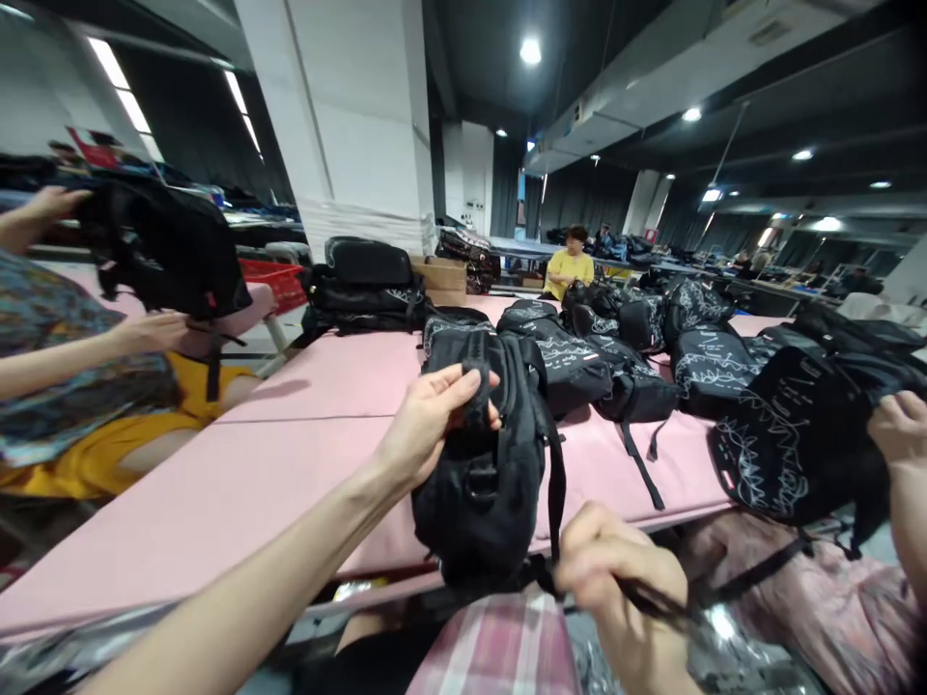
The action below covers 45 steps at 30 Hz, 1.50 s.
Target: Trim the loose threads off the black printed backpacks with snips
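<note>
A black backpack (470, 521) stands on its side at the near edge of the pink table, just above my lap. My left hand (435, 415) is closed around a black webbing strap (476, 372) on the backpack, the thumb pressed on top. Low and to the right of the backpack is my right hand (623, 579), smeared by motion, its fingers curled closed. A dark narrow object shows at its palm, too blurred to name. A loose black strap (556, 473) hangs down the backpack's right side towards this hand.
The pink table (290, 463) bears several black backpacks with white line patterns (579, 372) and a stack of black bags (366, 280). One co-worker's hands (155, 331) hold a black bag at left. Another's hand (902, 430) is at a patterned backpack (782, 444) at right.
</note>
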Motion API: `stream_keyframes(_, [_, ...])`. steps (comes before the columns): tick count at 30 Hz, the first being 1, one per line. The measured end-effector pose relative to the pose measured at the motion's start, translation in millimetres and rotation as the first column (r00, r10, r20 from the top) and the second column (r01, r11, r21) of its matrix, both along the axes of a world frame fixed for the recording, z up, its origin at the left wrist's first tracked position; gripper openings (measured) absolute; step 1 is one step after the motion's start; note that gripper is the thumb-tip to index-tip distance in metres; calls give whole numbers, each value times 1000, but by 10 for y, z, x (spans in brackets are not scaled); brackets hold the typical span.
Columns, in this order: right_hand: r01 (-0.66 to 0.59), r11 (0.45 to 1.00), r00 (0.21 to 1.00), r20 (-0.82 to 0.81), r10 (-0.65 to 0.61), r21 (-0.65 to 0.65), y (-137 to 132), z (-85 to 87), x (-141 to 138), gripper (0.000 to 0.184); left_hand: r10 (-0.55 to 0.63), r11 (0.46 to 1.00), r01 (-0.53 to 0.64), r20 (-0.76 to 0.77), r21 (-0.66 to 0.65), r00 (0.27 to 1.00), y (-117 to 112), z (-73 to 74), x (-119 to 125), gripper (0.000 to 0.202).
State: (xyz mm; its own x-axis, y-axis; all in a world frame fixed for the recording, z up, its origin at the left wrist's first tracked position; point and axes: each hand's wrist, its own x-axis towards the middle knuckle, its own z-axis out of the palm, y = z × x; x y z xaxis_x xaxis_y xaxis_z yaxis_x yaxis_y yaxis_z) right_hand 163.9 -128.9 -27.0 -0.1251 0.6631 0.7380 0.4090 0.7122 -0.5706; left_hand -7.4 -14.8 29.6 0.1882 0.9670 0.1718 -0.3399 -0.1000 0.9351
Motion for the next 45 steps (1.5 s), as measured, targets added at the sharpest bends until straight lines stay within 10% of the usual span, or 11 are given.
stream_keyframes(5, [159,954,942,252,-224,254,410,-49,-84,34,-47,999,47,12,-7,999,32,19,-40,35])
stream_keyframes(11, [34,972,974,212,-85,231,488,-157,-52,28,-59,998,60,87,-11,994,72,0,-69,31])
stream_keyframes(20, [377,901,795,425,-434,215,716,375,-203,15,-100,995,103,134,-16,986,23,7,-79,33])
stream_keyframes(27, [413,865,754,427,-500,283,827,413,-26,16,-181,983,182,131,6,975,-72,-31,-167,33])
stream_keyframes(34, [628,724,620,380,-687,284,1471,730,184,12,-267,936,319,-296,145,917,-263,11,-167,38])
stream_keyframes(38, [618,762,664,389,-639,195,1556,774,214,8,55,930,189,-630,314,774,271,311,-519,40])
stream_keyframes(41, [546,835,779,325,-536,68,1405,649,261,13,446,801,97,-697,591,561,572,440,-671,35])
stream_keyframes(45, [419,903,893,220,-393,-90,1117,453,340,23,813,393,72,-384,917,438,293,234,-411,22])
